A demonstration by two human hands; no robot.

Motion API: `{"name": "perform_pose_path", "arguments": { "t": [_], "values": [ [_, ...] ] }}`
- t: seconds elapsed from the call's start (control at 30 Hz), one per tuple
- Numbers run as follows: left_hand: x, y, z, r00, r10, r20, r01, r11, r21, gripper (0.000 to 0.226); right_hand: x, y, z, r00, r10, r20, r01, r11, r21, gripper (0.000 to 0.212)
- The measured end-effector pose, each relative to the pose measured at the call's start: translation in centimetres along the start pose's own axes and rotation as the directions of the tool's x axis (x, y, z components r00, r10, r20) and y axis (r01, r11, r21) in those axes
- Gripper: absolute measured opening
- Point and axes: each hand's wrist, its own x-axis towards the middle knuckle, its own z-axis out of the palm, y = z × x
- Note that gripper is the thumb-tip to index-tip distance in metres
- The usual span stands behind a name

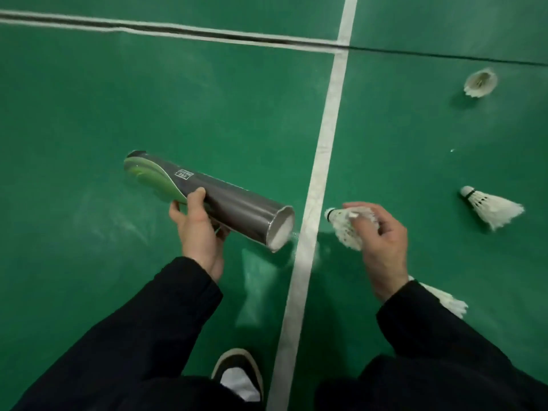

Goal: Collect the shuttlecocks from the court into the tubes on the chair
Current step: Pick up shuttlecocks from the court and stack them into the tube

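Green court floor (148, 99) with white line (323, 149) running up between the hands. Right hand (382, 241) pinches a shuttlecock (345, 229) by its feather skirt, fingers curled round it, cork pointing left at the tube mouth, a short gap apart, not yet in. Left hand (197, 229) wraps the grey tube (225, 203) around mid-body, thumb on top; tube tilted, open end toward the right hand, white inside, probably shuttles already loaded but cannot tell how many. Outward from the pinch: one shuttlecock on its side (492, 207) well to the right, another (480, 83) far beyond it, a third partly hidden (444, 301) behind the right sleeve. Shoe (237, 375) below. No chair in view. Risks: pinch on feathers could crush or bend the skirt; cork off-axis catches the rim and the shuttle drops; tube tips mouth-down, so contents could slide out; foot or sleeve could hit the hidden shuttle.
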Motion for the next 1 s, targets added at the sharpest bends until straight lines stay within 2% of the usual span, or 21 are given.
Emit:
{"name": "perform_pose_path", "arguments": {
  "t": [0.07,0.1,0.17,0.23,0.3,0.37,0.43,0.47,0.53,0.6,0.63,0.7,0.73,0.77,0.83,0.87,0.93,0.97,1.0],
  "values": [
    [-2.0,-0.7,0.6,0.999,-0.040,-0.009,0.041,0.999,0.009,0.069,-1.2,-4.4,-1.3,0.998,-0.056,-0.010,0.057,0.989,0.134,0.022],
    [-2.7,-0.9,0.9,0.997,-0.076,0.007,0.076,0.997,0.001,0.070,-1.8,-5.8,-1.6,0.997,-0.079,0.005,0.078,0.991,0.110,0.022],
    [-3.2,-2.0,1.5,0.985,-0.160,0.059,0.162,0.986,-0.032,0.068,-2.7,-6.3,-1.4,0.985,-0.164,0.050,0.169,0.977,-0.132,0.015],
    [-3.4,-2.6,2.6,0.965,-0.227,0.135,0.236,0.970,-0.061,0.063,-2.6,-5.3,-1.0,0.958,-0.262,0.112,0.285,0.886,-0.367,0.010],
    [-3.9,-2.9,3.4,0.943,-0.266,0.202,0.293,0.949,-0.119,0.062,-2.4,-4.9,-0.7,0.954,-0.290,0.077,0.294,0.851,-0.435,0.010],
    [-4.3,-2.6,3.7,0.925,-0.287,0.248,0.332,0.929,-0.164,0.061,-2.5,-5.4,-0.5,0.961,-0.277,-0.008,0.253,0.891,-0.377,0.024],
    [-5.2,-2.0,3.0,0.925,-0.293,0.243,0.341,0.921,-0.187,0.058,-3.4,-6.3,-0.5,0.971,-0.230,-0.067,0.212,0.954,-0.210,0.039],
    [-5.6,-1.9,2.7,0.927,-0.293,0.234,0.340,0.921,-0.190,0.058,-3.9,-6.8,-0.7,0.957,-0.271,-0.103,0.249,0.951,-0.182,0.041],
    [-5.8,-2.1,2.4,0.934,-0.280,0.223,0.324,0.926,-0.192,0.059,-4.9,-7.4,-1.2,0.884,-0.451,-0.125,0.405,0.871,-0.278,0.028],
    [-5.8,-2.4,3.0,0.936,-0.272,0.222,0.317,0.927,-0.201,0.060,-5.2,-7.3,-1.5,0.795,-0.606,0.024,0.564,0.724,-0.397,0.007],
    [-5.8,-2.5,3.4,0.935,-0.272,0.227,0.318,0.926,-0.204,0.060,-5.0,-7.2,-1.5,0.785,-0.605,0.133,0.594,0.675,-0.437,0.014],
    [-6.1,-2.8,4.1,0.931,-0.256,0.258,0.306,0.936,-0.174,0.060,-4.7,-6.8,-1.4,0.826,-0.440,0.352,0.563,0.625,-0.541,0.034],
    [-6.5,-3.0,4.4,0.933,-0.242,0.267,0.286,0.947,-0.142,0.059,-4.8,-6.7,-1.5,0.843,-0.351,0.408,0.536,0.618,-0.575,0.040],
    [-6.8,-3.3,4.4,0.940,-0.222,0.261,0.259,0.959,-0.117,0.059,-5.1,-6.6,-1.7,0.845,-0.313,0.434,0.526,0.631,-0.570,0.037],
    [-7.4,-3.2,4.6,0.954,-0.191,0.231,0.215,0.973,-0.087,0.062,-6.0,-6.3,-3.4,0.867,-0.340,0.363,0.481,0.759,-0.439,0.018],
    [-7.2,-3.1,4.9,0.960,-0.184,0.212,0.205,0.975,-0.081,0.064,-6.2,-5.9,-4.5,0.908,-0.329,0.258,0.406,0.843,-0.353,0.012],
    [-6.6,-3.5,5.8,0.964,-0.177,0.197,0.192,0.980,-0.059,0.068,-6.2,-2.9,-8.1,0.977,-0.201,-0.063,0.178,0.947,-0.268,0.012],
    [-6.5,-3.9,6.4,0.964,-0.170,0.206,0.182,0.983,-0.037,0.070,-6.3,-1.0,-10.1,0.967,-0.107,-0.233,0.039,0.959,-0.281,0.011],
    [-6.6,-4.4,7.1,0.960,-0.170,0.221,0.177,0.984,-0.012,0.072,-6.6,1.2,-12.1,0.920,0.005,-0.393,-0.129,0.949,-0.289,0.014]
  ]
}}
